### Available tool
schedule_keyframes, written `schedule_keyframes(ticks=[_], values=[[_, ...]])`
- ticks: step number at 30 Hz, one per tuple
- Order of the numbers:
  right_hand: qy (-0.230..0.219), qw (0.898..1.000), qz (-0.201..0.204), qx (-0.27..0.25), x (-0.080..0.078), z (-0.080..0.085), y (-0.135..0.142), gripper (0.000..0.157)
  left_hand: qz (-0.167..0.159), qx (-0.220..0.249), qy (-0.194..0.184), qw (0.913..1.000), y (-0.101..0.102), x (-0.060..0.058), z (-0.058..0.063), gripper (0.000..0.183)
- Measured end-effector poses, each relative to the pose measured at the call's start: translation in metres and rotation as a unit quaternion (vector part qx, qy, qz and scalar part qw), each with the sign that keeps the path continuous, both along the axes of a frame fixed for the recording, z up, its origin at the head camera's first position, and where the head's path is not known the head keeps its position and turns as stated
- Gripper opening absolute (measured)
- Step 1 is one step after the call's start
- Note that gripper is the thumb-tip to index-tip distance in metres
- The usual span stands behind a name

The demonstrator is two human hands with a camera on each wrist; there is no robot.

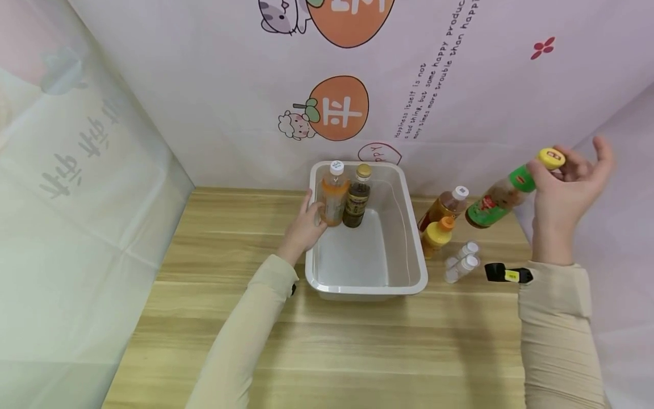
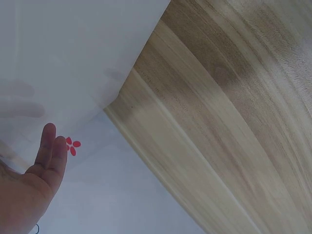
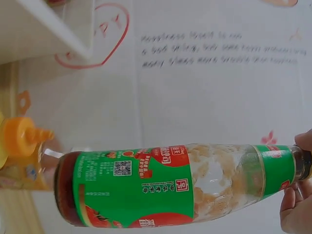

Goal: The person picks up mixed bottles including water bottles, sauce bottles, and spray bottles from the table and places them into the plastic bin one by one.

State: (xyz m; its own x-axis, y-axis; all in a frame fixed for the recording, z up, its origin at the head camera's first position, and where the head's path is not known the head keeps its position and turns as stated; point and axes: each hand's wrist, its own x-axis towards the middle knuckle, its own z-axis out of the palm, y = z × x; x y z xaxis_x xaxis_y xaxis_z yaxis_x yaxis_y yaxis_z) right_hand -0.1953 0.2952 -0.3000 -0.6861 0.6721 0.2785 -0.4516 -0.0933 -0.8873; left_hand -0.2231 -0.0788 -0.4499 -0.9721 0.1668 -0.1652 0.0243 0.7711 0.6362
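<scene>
High on the right, my right hand point(image 1: 574, 179) pinches a glass ketchup bottle point(image 1: 495, 201) by its yellow cap and neck. The bottle tilts, its base toward the lower left; in the right wrist view its green label point(image 3: 131, 187) with tomatoes shows. My left hand point(image 1: 305, 224) rests at the left rim of a light grey plastic bin point(image 1: 352, 291). Its thumb lies over the rim, and in the left wrist view straight fingers point(image 2: 51, 156) stand beside the outer wall. Inside the bin stand a white-capped bottle of orange drink point(image 1: 334, 196) and a dark bottle point(image 1: 356, 201) with a gold cap.
Right of the bin stand a white-capped amber bottle point(image 1: 444, 207), a yellow squeeze bottle point(image 1: 436, 236) with an orange nozzle, and two small clear bottles point(image 1: 460, 267) with white caps. A printed cloth point(image 1: 230, 113) walls the back and sides of the wooden table point(image 1: 388, 352).
</scene>
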Motion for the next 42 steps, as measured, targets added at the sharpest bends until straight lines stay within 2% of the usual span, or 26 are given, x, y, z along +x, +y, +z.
schedule_keyframes(ticks=[6,14,20,32,42], values=[[0.013,1.0,0.025,0.008,0.004,0.016,-0.022,0.08,0.0,0.003,-0.003,1.0,0.0,0.0,0.003,0.053],[-0.009,0.997,0.066,0.042,0.003,0.025,-0.047,0.08,0.003,0.0,0.002,1.0,0.0,-0.001,0.001,0.052],[-0.013,0.994,0.078,0.075,-0.005,0.025,-0.063,0.078,0.003,0.004,0.004,1.0,0.0,-0.002,-0.001,0.053],[0.011,0.986,0.106,0.129,-0.018,0.022,-0.095,0.069,0.0,0.011,-0.004,0.9999,0.0,-0.002,0.001,0.053],[-0.049,0.97,0.134,0.196,-0.03,0.01,-0.118,0.07,0.001,0.008,0.001,1.0,0.001,-0.001,0.0,0.053]])
